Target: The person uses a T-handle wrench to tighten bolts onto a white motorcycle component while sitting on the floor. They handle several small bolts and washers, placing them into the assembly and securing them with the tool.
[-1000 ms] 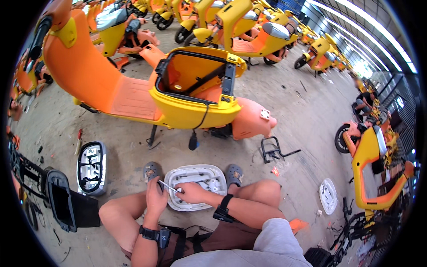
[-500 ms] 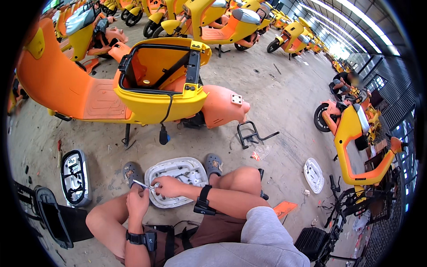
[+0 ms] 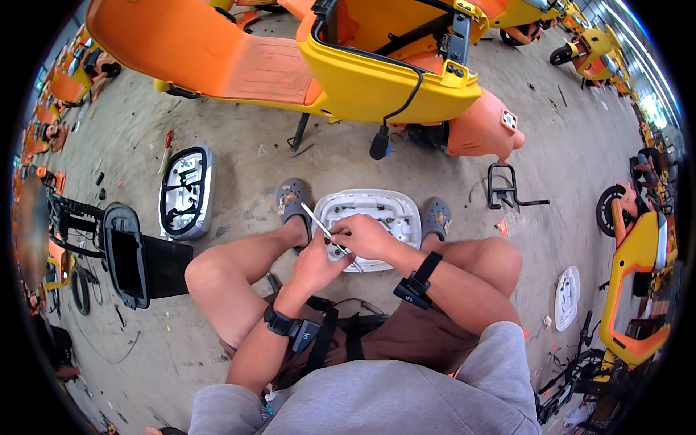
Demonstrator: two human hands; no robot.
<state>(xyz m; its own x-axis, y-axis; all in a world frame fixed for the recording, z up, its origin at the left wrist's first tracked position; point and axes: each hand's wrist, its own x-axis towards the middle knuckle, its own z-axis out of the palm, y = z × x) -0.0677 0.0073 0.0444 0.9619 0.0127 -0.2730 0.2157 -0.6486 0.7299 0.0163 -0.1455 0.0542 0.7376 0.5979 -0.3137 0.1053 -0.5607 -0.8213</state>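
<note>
The left hand (image 3: 317,266) and right hand (image 3: 366,235) pinch a thin silver rod (image 3: 316,221) over a shallow white oval plastic shell (image 3: 366,193), partly hiding it; grey clogs (image 3: 437,215) flank it, a yellow-and-orange scooter (image 3: 377,90) stands beyond them, a black plastic box (image 3: 171,264) leftward

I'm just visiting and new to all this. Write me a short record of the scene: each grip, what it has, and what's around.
Left grip: closed around a slim silvery rod
Right grip: fingertips pinching the same rod
Rod: slanted; overlaps the shell in view, contact unclear
White shell: on the floor, between two gray clogs
Ahead: yellow-and-orange scooter, compartment open
To the left: black-trimmed white shell; black box
To the right: black metal bracket
</note>
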